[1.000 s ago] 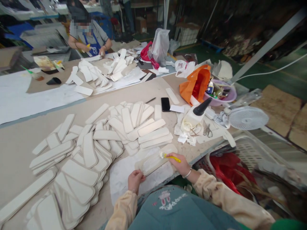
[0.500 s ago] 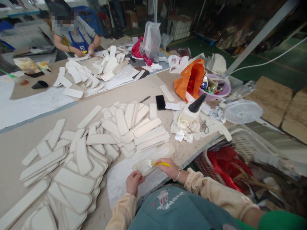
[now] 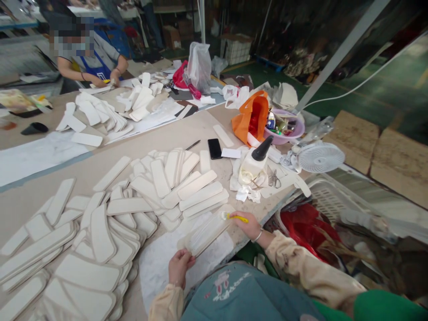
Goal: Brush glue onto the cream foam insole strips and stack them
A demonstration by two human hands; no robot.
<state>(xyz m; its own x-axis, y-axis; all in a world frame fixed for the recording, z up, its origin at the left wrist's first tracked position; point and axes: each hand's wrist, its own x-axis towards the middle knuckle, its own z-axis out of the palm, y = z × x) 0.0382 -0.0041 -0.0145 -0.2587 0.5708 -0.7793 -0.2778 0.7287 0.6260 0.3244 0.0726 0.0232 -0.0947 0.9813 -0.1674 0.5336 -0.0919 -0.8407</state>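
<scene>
My left hand (image 3: 179, 265) pinches the near end of a long cream pad (image 3: 205, 232) that lies on white paper (image 3: 167, 261) at the table's front edge. My right hand (image 3: 249, 225) is closed round a yellow-handled brush (image 3: 234, 217), whose bristles touch the pad's far end. Several more cream pads (image 3: 140, 205) lie fanned out in overlapping heaps to the left and behind. A glue bottle with a black nozzle (image 3: 254, 160) stands on rags to the right.
A black phone (image 3: 214, 148), scissors (image 3: 274, 178), an orange bag (image 3: 252, 117), a purple bowl (image 3: 294, 130) and a small white fan (image 3: 319, 157) crowd the right side. A white basket (image 3: 334, 200) with red material stands beside the table. Another person (image 3: 88, 62) handles pads at the far end.
The brush has slid from mid-pad back toward the pad's far end. The view has swung a little rightward; my left hand has kept its hold.
</scene>
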